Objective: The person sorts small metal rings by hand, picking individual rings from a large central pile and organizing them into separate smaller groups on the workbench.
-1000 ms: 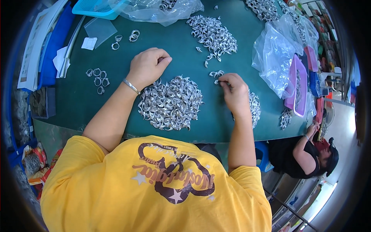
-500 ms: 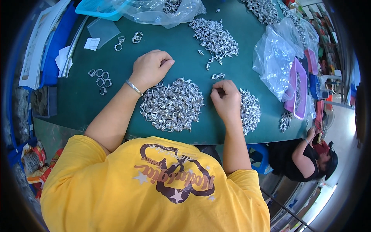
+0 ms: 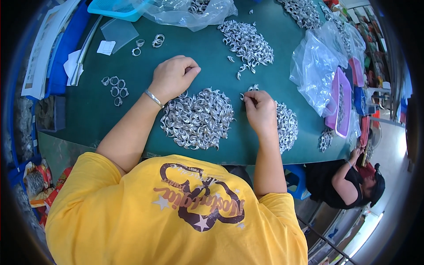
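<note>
On the green table, a large pile of small curved silver metal pieces (image 3: 198,119) lies between my forearms. My left hand (image 3: 173,78) rests at the pile's far left edge, fingers curled closed; whatever they may hold is hidden. To the right of the pile, my right hand (image 3: 261,110) is closed in a pinch, with a small curved silver piece (image 3: 242,96) at its fingertips. A few loose curved pieces (image 3: 253,88) lie just beyond it. Partly behind my right wrist is a second, smaller pile of curved pieces (image 3: 287,127).
Farther off lies another pile of curved pieces (image 3: 247,42). Silver rings (image 3: 115,92) are grouped at left. Clear plastic bags (image 3: 312,73), a pink tray (image 3: 339,101) and a turquoise basket (image 3: 117,11) edge the table (image 3: 132,70). A co-worker (image 3: 346,183) sits at right.
My right hand has shifted slightly, and its fingers have come together in a pinch with a curved piece now showing at the tips. My left hand has barely moved.
</note>
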`<state>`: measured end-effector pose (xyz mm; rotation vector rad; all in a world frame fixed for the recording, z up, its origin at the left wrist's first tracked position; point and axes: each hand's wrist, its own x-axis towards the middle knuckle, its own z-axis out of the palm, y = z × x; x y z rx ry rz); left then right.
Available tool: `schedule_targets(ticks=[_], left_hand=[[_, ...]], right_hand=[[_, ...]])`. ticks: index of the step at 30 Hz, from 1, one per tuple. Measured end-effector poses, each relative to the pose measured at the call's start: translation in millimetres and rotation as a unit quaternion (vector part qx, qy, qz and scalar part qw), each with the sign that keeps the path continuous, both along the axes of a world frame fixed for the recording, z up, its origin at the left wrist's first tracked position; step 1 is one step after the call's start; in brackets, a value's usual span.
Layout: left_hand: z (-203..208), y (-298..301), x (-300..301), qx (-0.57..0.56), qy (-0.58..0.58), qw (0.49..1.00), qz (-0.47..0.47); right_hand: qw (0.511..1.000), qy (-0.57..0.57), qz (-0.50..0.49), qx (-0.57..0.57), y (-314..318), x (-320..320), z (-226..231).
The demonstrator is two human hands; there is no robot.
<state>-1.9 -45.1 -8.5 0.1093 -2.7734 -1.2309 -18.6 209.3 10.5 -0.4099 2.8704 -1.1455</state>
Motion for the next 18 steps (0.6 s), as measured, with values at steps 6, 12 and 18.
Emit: schedule_targets(ticks=[6, 12, 18], left_hand=[[0.4, 1.2, -0.5, -0.002, 0.001, 1.0, 0.0], [0.5, 1.9, -4.8, -0.011, 0.004, 1.0, -0.015], [-0.2, -0.3, -2.3, -0.014, -0.004, 1.0, -0.002]], right_hand=[[0.996, 0.085, -0.021, 0.002, 7.2, -6.1, 13.5], [0.991, 0.118, 0.038, 0.046, -5.9, 12.1, -0.7], [0.974, 0.093, -0.061, 0.199, 50.5, 5.8, 32.9]])
